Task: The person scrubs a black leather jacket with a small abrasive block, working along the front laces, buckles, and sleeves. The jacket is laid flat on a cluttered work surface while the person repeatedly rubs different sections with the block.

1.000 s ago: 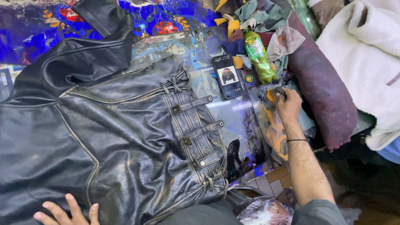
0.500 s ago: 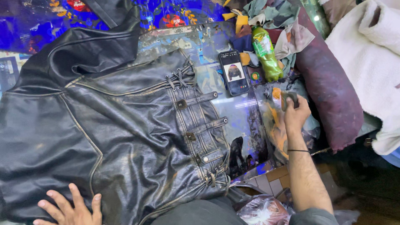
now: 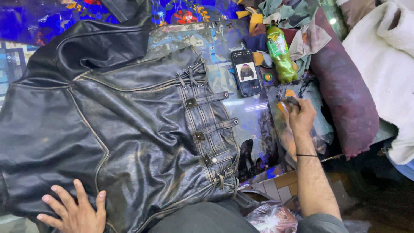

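A view from above of a black leather jacket point(image 3: 129, 133) spread flat across a glossy blue patterned table point(image 3: 258, 116), filling the frame from nine o'clock to the centre. The person's left hand point(image 3: 75, 211), at seven o'clock, lies palm down on the jacket's lower edge with fingers spread wide, gripping nothing. The right hand point(image 3: 301, 115), at three o'clock, is closed around a small orange sponge point(image 3: 288, 96) with a dark top, pressed against a stained cloth point(image 3: 319, 125) on the table. The jacket looks thick and heavy yet limp; it would likely sag if lifted by one point, so the collar at eleven o'clock or the strapped, buckled side panel point(image 3: 211, 133) near the centre seem the firmest places to take hold. Its worn surface appears matte rather than slick. Just right of the jacket, at one o'clock, lie a phone point(image 3: 246, 72) with its screen lit and a green plastic bottle point(image 3: 279, 54) on its side, near each other. Fabric scraps point(image 3: 284, 13) crowd twelve to one o'clock, and a dark purple bolster point(image 3: 345, 99) with white fleece point(image 3: 384, 64) beyond it closes off the right edge. Bare tabletop shows only between the jacket and the cloth; the near table edge runs at five o'clock beside a plastic bag point(image 3: 271, 218).
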